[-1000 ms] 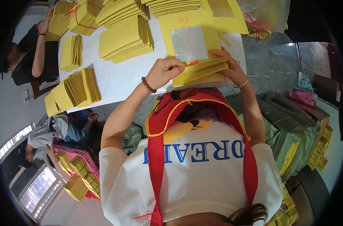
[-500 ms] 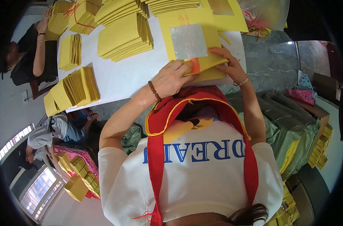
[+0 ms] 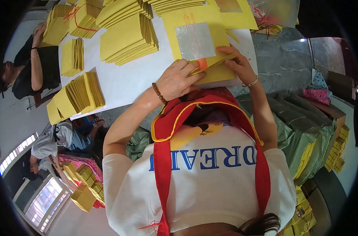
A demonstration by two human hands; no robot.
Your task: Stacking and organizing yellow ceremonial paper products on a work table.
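A stack of yellow paper [image 3: 220, 15] with a silver foil square [image 3: 194, 40] and orange marks lies at the near edge of the white table. Its near edge is bent up in a fold. My left hand [image 3: 179, 80] grips this raised edge beside the orange patch, fingers curled over it and thumb mostly hidden. At the right end of the fold, my right hand [image 3: 242, 65] pinches the paper between thumb and fingers. Below the raised edge, more yellow paper shows flat on the table.
Folded yellow paper bundles [image 3: 129, 39] stand in rows on the white table [image 3: 123, 80], one tied with red string [image 3: 78, 17]. Another person [image 3: 37, 67] is at the table's left side, and one sits farther back [image 3: 62, 135]. Green-wrapped stacks [image 3: 293, 126] stand at my right.
My left hand has shifted slightly left and its fingers have spread a little along the fold. My right hand keeps its hold on the right end. The view has shifted slightly.
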